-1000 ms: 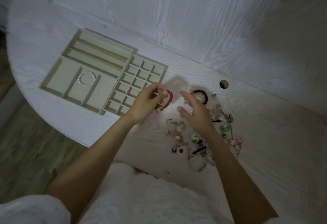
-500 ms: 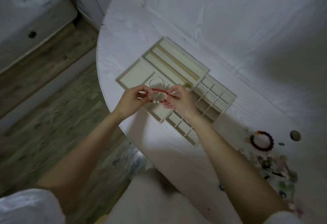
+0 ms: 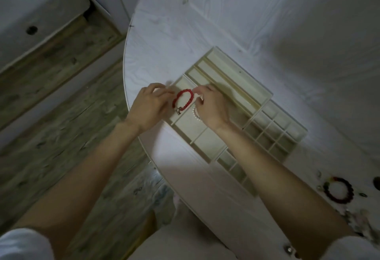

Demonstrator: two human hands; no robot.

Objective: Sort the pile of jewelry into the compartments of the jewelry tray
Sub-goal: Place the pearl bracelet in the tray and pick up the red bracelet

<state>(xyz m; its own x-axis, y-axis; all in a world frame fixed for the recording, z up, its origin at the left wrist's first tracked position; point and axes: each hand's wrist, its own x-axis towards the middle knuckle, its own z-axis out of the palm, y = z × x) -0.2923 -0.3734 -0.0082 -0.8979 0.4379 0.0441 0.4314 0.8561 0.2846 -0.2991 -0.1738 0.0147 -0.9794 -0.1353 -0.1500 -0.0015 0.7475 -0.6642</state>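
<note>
Red beaded bracelet (image 3: 183,102) with a small dark metal charm at its near end, stretched into an oval between both hands over the leftmost large compartment of the cream, felt-lined jewelry tray (image 3: 236,79). Left hand (image 3: 151,106) at the bracelet's left side, fingers curled, fingertips at the beads; exact contact blurred, so whether a true pinch, cannot tell for certain, though the grip looks closed on the strand. Right hand (image 3: 211,105) at the bracelet's right side, thumb and forefinger pinching the beads near the top of the loop, remaining fingers curled below.

Just under the right palm, partly hidden: white pearl bracelet (image 3: 195,115) lying in the neighbouring large compartment. Beyond the right knuckles, long narrow slots of the tray; to the right of the right wrist and forearm, a grid of small square cells. Tray resting on the white wood-grain worktop (image 3: 164,40), close to its rounded edge beneath the left hand.

Well to the right of the right forearm, near the frame edge: dark red and black beaded bracelet (image 3: 338,193) lying flat on the worktop, with a blurred scatter of small mixed jewelry pieces (image 3: 357,222) nearer the body from it.

Left of the left arm, below the worktop edge: grey wood-plank floor (image 3: 51,116).
</note>
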